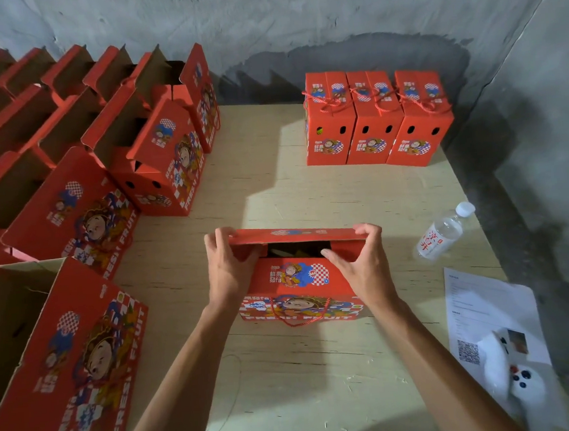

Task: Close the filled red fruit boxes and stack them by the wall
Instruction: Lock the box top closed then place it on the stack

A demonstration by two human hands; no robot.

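Note:
A red fruit box [302, 301] stands in front of me on the plywood table [321, 381], its red cord handle hanging down the near face. Its far top flap [298, 234] is folded partway over, leaving a dark gap into the inside. My left hand [227, 266] grips the flap's left end, fingers curled over the edge. My right hand [358, 260] grips the right end the same way. Three closed red boxes [374, 121] with tied cords stand side by side near the grey wall at the back right.
Several open red boxes [79, 145] stand in rows along the left, the nearest one [60, 352] at the bottom left. A water bottle [442, 234] lies at the right. A printed sheet [488, 315] and a white controller [516, 374] lie near the right edge.

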